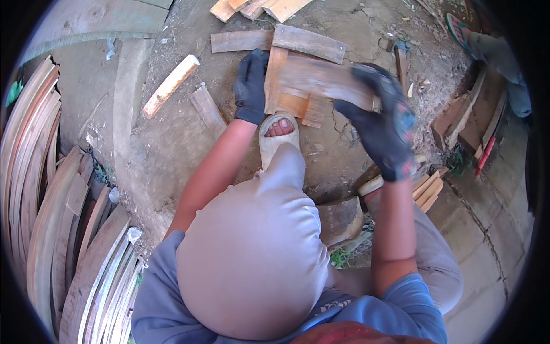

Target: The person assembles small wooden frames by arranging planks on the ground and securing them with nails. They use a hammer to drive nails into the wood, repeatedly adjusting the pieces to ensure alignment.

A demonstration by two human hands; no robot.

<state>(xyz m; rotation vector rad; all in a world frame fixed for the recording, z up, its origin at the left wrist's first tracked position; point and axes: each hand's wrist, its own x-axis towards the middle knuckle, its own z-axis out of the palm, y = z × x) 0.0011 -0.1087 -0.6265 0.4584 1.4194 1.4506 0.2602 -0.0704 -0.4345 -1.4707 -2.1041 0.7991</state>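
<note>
Both of my hands wear dark work gloves. My left hand (pixel 250 86) is closed against the left edge of a narrow upright wooden slat (pixel 276 80); its fingertips are partly hidden. My right hand (pixel 385 117) grips the right end of a wider wooden board (pixel 323 77), blurred by motion, which lies over the slat's right side. A weathered board (pixel 309 43) crosses the slat's top end, beside another flat piece (pixel 240 41) to its left. Below the blurred board show a short orange-brown piece (pixel 292 104) and a small block (pixel 313 112). My sandalled foot (pixel 279 135) is just beneath the slat.
A hammer (pixel 402 66) lies on the dirt to the right. Loose offcuts (pixel 171 86) are scattered left and at the top. Curved planks (pixel 34 155) stand stacked at the left edge. Another person's leg (pixel 504 63) and wood chunks (pixel 472 114) are at the right.
</note>
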